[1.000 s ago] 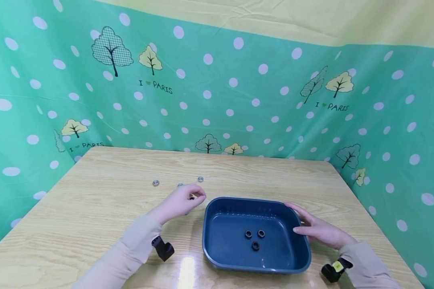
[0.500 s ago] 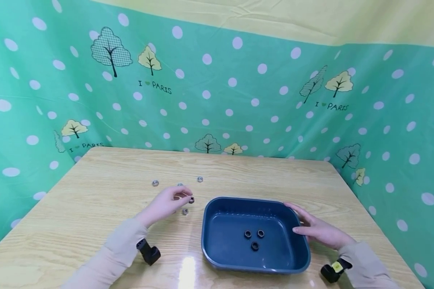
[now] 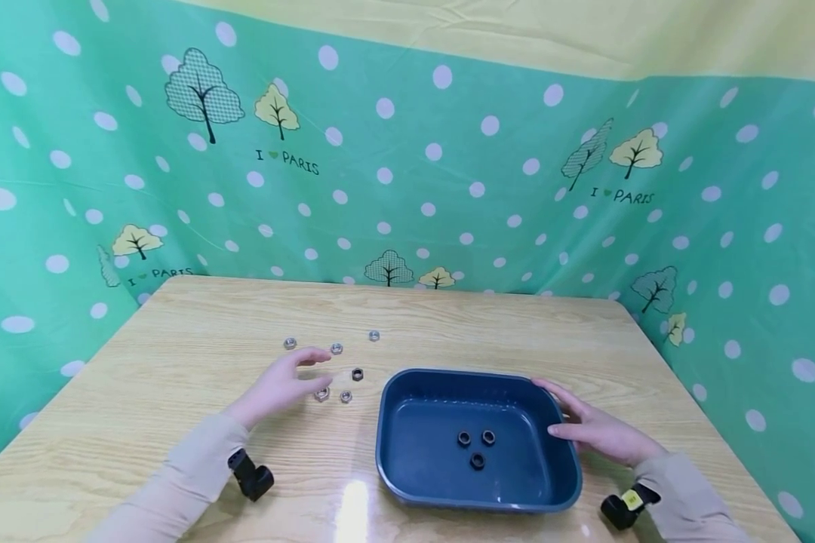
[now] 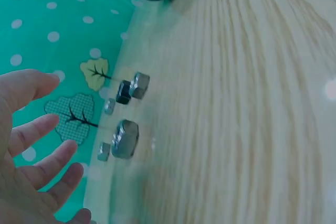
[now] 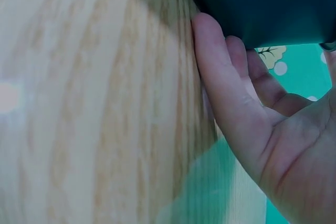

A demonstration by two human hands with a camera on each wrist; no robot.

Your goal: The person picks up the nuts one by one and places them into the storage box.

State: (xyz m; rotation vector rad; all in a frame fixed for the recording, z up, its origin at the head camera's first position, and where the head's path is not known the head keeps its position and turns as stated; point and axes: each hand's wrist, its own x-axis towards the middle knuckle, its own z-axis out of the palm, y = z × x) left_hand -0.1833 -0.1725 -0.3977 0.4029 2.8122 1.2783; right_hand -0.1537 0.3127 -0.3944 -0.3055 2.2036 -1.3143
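My left hand [image 3: 281,385] hovers over the left middle of the table with thumb and fingers apart and nothing between them. Just past its fingertips lies a black hex nut [image 3: 358,374]. A silver nut [image 3: 322,394] sits beside the thumb, and a smaller silver nut [image 3: 346,397] lies to its right. In the left wrist view the spread fingers [image 4: 44,174] stand apart from the nuts [image 4: 125,139]. My right hand [image 3: 601,434] holds the right wall of a dark blue bin [image 3: 478,505], thumb inside and fingers outside. Inside the bin lie three black nuts [image 3: 477,461].
Farther back on the wooden table [image 3: 502,324] are more silver nuts: one at the left [image 3: 290,343], one near the left fingertips [image 3: 336,348] and one to the right [image 3: 374,335]. A green dotted curtain [image 3: 407,204] hangs behind and along the sides.
My left hand has moved left, away from the black nut, and its fingers have spread. Nuts it covered now show on the table. The right hand stays on the bin.
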